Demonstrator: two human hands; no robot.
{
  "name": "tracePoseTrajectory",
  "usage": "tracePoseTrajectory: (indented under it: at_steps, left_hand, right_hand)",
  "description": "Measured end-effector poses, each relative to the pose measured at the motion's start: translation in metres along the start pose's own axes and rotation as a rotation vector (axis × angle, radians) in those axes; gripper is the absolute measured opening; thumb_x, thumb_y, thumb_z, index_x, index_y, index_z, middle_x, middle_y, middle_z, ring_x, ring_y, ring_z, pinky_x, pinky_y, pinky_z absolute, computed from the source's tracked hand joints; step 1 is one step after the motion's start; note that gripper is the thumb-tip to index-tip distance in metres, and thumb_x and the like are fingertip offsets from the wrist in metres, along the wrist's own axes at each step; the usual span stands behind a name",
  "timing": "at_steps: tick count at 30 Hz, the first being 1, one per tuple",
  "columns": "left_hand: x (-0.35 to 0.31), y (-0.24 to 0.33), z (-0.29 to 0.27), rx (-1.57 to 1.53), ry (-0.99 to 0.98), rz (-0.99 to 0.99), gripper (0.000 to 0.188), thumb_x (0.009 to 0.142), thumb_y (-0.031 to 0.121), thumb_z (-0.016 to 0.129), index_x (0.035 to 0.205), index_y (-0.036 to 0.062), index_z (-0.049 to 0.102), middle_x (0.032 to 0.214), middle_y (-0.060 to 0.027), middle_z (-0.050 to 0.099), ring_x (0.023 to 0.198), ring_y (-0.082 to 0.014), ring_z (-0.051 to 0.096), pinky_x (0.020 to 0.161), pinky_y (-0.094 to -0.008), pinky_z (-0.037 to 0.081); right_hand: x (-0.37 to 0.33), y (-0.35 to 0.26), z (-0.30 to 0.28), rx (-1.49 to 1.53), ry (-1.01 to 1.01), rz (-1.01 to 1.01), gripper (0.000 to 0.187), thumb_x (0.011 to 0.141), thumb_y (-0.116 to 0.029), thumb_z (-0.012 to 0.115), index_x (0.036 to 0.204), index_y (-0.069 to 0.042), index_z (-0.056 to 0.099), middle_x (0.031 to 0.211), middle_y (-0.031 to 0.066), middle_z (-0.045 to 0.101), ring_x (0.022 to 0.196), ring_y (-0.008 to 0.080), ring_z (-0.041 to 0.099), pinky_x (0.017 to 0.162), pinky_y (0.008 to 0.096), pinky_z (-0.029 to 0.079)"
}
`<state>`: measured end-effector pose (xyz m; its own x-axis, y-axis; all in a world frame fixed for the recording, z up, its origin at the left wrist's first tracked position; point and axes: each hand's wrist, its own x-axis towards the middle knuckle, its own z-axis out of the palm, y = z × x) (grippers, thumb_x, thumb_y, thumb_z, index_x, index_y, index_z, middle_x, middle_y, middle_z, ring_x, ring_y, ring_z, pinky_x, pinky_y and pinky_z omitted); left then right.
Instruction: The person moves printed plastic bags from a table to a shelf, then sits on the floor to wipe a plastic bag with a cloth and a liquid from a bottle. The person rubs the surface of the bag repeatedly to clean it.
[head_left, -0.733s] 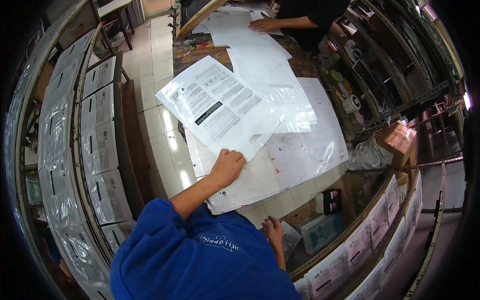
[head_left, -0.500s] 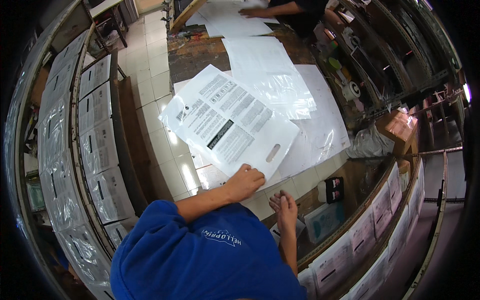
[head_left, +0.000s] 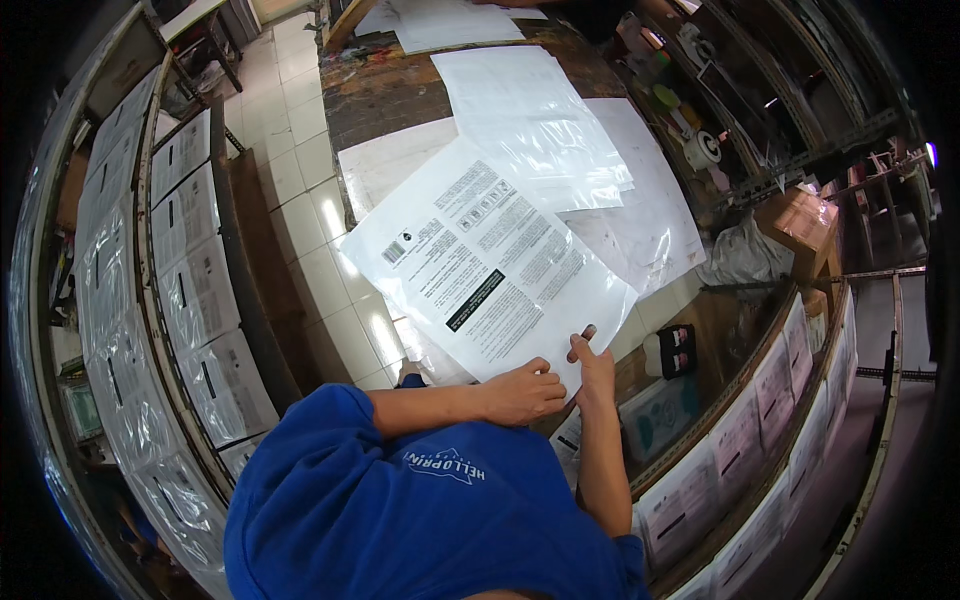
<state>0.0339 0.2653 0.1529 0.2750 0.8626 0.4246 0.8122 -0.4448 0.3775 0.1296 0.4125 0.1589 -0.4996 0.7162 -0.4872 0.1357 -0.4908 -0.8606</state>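
A white plastic bag (head_left: 450, 250), printed in black and with an oval handle slot at its near right end, slants over the near end of the worktable. My left hand (head_left: 525, 391) pinches its near edge, knuckles up. At the slot, my right hand (head_left: 594, 374) grips the bag's near right corner; part of its fingers is hidden under or behind the plastic. Beyond the bag lies a pile of blank, glossy white bags (head_left: 530, 120), spread slightly out of line. White sheeting (head_left: 660, 220) covers the table beneath.
Racks holding rows of printed white bags stand to my left (head_left: 195, 270) and to my right (head_left: 725, 465). A cardboard box (head_left: 800, 230) and a grey plastic bundle (head_left: 745, 257) sit at the right. More white sheets (head_left: 450, 25) lie on the table's far end. Floor tiles (head_left: 300, 230) run along its left.
My right hand has come up from beside the bag to grip it at the slot. The bag has shifted right and toward me. The other person's hand has left the far sheets.
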Motion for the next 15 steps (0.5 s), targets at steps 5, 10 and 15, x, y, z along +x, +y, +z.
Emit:
tracePoseTrajectory:
  at_steps: [5, 10, 15]
  left_hand:
    - [0.005, -0.001, 0.0, -0.007, 0.002, 0.031, 0.012, 0.078, 0.017, 0.058, 0.088, 0.0111, 0.058, 0.095, -0.0018, 0.054, 0.097, -0.0176, 0.052, 0.094, -0.0384, 0.037]
    - [0.01, -0.005, 0.002, 0.018, 0.025, 0.065, 0.012, 0.079, 0.019, 0.057, 0.089, 0.0119, 0.058, 0.094, -0.0015, 0.054, 0.097, -0.0173, 0.052, 0.093, -0.038, 0.038]
    - [0.024, -0.002, -0.021, -0.142, 0.078, 0.038, 0.016, 0.079, 0.019, 0.065, 0.092, 0.011, 0.059, 0.099, -0.0036, 0.058, 0.093, -0.0192, 0.056, 0.088, -0.0381, 0.039]
  right_hand:
    - [0.006, 0.002, -0.002, -0.061, 0.003, -0.064, 0.018, 0.083, -0.001, 0.066, 0.094, -0.007, 0.052, 0.076, -0.001, 0.05, 0.062, 0.0106, 0.048, 0.056, 0.025, 0.039]
    - [0.013, -0.002, -0.008, -0.14, 0.038, -0.145, 0.014, 0.083, -0.001, 0.066, 0.089, -0.006, 0.054, 0.076, -0.001, 0.051, 0.06, 0.0102, 0.049, 0.055, 0.0259, 0.041]
    - [0.013, -0.048, -0.03, -0.336, 0.111, -0.211, 0.01, 0.082, -0.007, 0.067, 0.085, -0.004, 0.058, 0.077, -0.0005, 0.054, 0.062, 0.0098, 0.051, 0.055, 0.0273, 0.043]
